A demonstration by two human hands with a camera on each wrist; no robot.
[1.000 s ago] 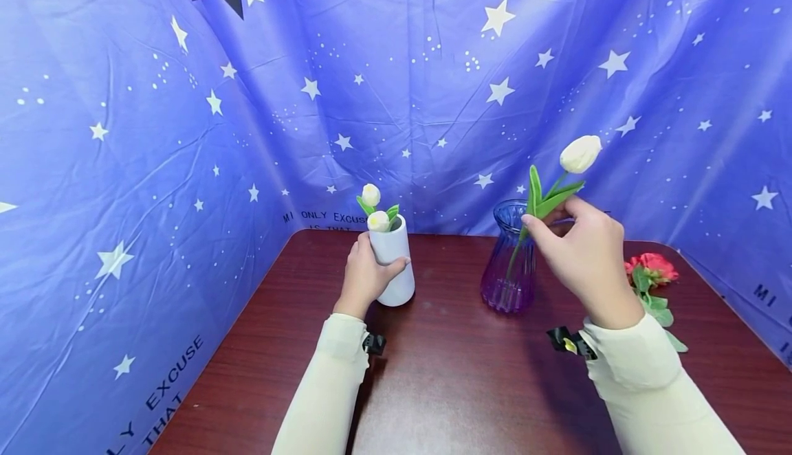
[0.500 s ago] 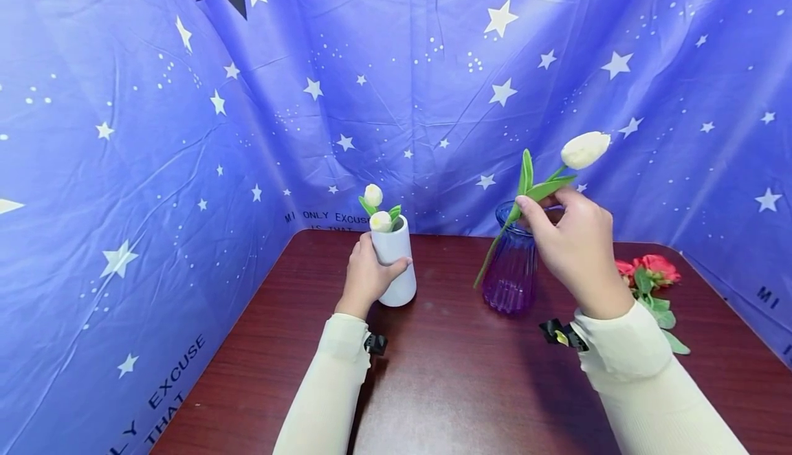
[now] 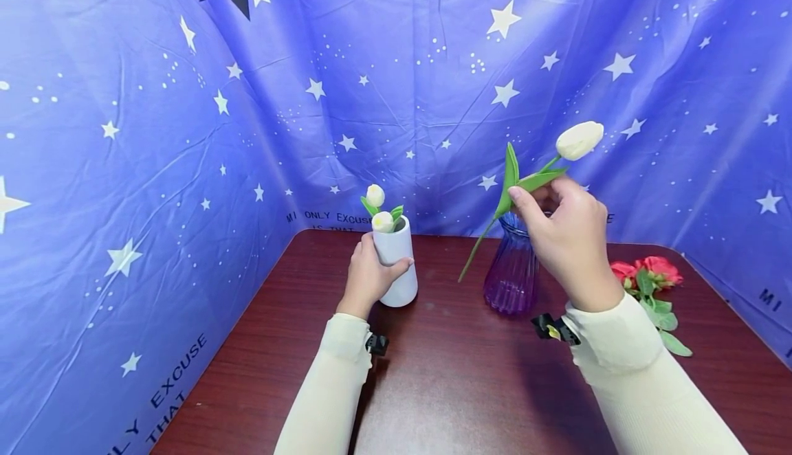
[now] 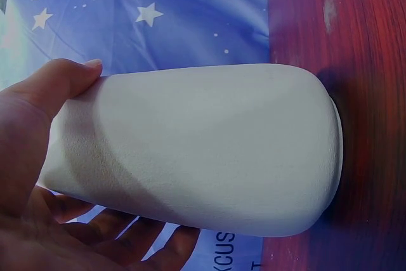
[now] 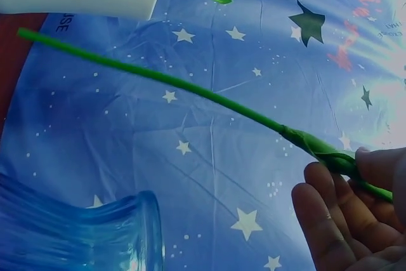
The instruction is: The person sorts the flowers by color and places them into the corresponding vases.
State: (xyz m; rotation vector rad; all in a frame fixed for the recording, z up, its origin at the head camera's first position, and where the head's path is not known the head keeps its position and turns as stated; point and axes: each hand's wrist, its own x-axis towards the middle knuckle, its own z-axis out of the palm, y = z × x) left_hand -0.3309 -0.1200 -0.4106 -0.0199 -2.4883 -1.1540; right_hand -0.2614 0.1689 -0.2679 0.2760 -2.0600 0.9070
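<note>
My left hand [image 3: 369,275] grips the white vase [image 3: 401,283], which stands upright on the table. Two white tulips [image 3: 379,207] with green leaves poke out of its mouth. In the left wrist view, thumb and fingers lie on opposite sides of the vase [image 4: 209,150]. My right hand [image 3: 568,235] pinches a white tulip [image 3: 579,141] by its leafy stem. The bloom leans up to the right, and the bare stem end [image 5: 127,66] slants down to the left, outside any vase. Partly behind that hand stands a blue-purple glass vase [image 3: 510,280].
Red roses [image 3: 657,273] with green leaves lie at the right side of the brown table [image 3: 445,386]. A blue star-printed cloth [image 3: 396,97] hangs around the back and sides.
The tulip in my right hand has come out of the glass vase and moved left, its stem now tilted more. My left hand and the white vase stay in place.
</note>
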